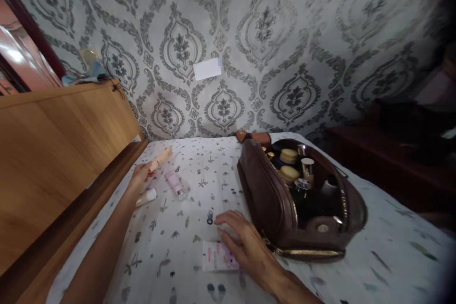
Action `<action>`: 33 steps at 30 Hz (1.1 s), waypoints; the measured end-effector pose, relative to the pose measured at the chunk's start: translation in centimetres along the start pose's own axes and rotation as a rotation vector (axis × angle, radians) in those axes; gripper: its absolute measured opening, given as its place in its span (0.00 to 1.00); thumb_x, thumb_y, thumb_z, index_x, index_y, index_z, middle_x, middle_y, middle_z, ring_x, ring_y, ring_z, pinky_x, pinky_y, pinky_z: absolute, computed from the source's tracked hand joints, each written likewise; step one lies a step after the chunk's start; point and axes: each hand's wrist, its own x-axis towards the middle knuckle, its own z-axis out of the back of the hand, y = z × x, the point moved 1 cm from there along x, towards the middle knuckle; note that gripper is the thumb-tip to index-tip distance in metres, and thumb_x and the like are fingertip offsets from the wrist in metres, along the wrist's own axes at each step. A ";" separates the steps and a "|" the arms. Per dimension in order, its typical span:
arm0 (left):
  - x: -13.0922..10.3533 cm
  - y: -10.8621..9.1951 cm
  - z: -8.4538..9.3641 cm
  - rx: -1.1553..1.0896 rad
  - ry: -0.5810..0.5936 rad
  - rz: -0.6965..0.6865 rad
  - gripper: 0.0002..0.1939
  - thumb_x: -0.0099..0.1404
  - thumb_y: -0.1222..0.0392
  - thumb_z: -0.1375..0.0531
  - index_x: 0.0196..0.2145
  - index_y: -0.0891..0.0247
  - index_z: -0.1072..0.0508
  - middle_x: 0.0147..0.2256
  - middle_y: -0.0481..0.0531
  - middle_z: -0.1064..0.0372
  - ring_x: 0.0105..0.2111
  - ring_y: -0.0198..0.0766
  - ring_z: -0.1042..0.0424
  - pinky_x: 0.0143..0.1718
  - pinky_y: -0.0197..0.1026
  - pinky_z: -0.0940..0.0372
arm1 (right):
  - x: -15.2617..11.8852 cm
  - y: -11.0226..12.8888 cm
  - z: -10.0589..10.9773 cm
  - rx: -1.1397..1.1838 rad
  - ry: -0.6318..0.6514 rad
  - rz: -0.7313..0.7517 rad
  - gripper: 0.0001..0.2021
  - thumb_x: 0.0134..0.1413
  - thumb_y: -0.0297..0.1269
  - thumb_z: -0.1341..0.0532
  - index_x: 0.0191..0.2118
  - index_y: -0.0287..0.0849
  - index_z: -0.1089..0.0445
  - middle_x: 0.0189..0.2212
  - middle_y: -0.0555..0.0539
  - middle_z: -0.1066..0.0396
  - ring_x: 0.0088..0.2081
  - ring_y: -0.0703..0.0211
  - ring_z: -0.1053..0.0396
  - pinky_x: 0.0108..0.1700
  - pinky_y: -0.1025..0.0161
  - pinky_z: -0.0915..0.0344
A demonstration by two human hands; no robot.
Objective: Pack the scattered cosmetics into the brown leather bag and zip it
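Observation:
At the far left of the bedding my left hand is closed on the lower end of a peach-coloured cosmetic tube. Close by lie a pink tube with a silver cap and a cream tube with a white cap, the latter partly hidden by my forearm. My right hand is open, fingers spread and pointing left. It hovers over or rests beside a white and pink tube, covering its right end; whether they touch I cannot tell. An open brown makeup bag stands just right of that hand.
Inside the bag are round cream-coloured compacts and a silver-based bottle. A brown leather case lies behind it. A wooden board borders the left side, and a patterned wall rises at the back.

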 end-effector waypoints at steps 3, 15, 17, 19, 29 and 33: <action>-3.5 -0.4 -0.5 -0.221 0.162 0.073 0.14 0.69 0.54 0.48 0.37 0.67 0.29 0.29 0.56 0.25 0.26 0.36 0.27 0.25 0.34 0.38 | 0.8 0.1 0.1 0.071 -0.043 -0.031 0.11 0.63 0.37 0.46 0.42 0.41 0.28 0.40 0.42 0.25 0.45 0.52 0.29 0.49 0.55 0.33; -19.7 1.0 -7.2 -0.883 0.749 0.051 0.18 0.64 0.47 0.37 0.41 0.65 0.26 0.35 0.52 0.28 0.31 0.35 0.31 0.28 0.34 0.35 | 3.7 1.2 -2.9 0.640 -0.066 -0.197 0.29 0.57 0.63 0.43 0.46 0.40 0.32 0.37 0.45 0.28 0.39 0.56 0.30 0.42 0.59 0.32; -20.8 0.9 -7.8 -0.845 0.775 -0.083 0.18 0.66 0.44 0.40 0.42 0.62 0.27 0.36 0.51 0.29 0.31 0.36 0.32 0.31 0.36 0.35 | 3.3 2.0 -2.7 0.708 -0.086 -0.214 0.28 0.55 0.64 0.42 0.43 0.40 0.34 0.33 0.49 0.32 0.33 0.61 0.33 0.34 0.63 0.34; -21.3 0.6 -8.0 -0.736 0.769 -0.204 0.20 0.68 0.42 0.43 0.43 0.61 0.29 0.37 0.52 0.29 0.33 0.37 0.32 0.33 0.38 0.35 | 2.9 2.8 -2.1 0.738 -0.108 -0.207 0.27 0.54 0.64 0.40 0.41 0.41 0.36 0.31 0.51 0.35 0.29 0.64 0.36 0.30 0.66 0.37; -22.9 -4.5 -7.3 -0.085 0.643 -0.755 0.20 0.71 0.47 0.49 0.29 0.60 0.28 0.24 0.48 0.34 0.25 0.37 0.36 0.28 0.38 0.40 | -0.5 6.0 5.3 0.700 -0.167 -0.073 0.20 0.59 0.54 0.38 0.41 0.40 0.36 0.30 0.51 0.34 0.34 0.63 0.34 0.36 0.65 0.36; -23.5 -8.2 -8.7 0.092 0.590 -1.055 0.11 0.71 0.57 0.48 0.40 0.60 0.26 0.29 0.49 0.30 0.28 0.37 0.32 0.32 0.37 0.39 | -2.9 6.9 11.2 0.518 -0.329 -0.095 0.19 0.59 0.52 0.37 0.44 0.41 0.32 0.35 0.49 0.31 0.34 0.62 0.33 0.34 0.66 0.34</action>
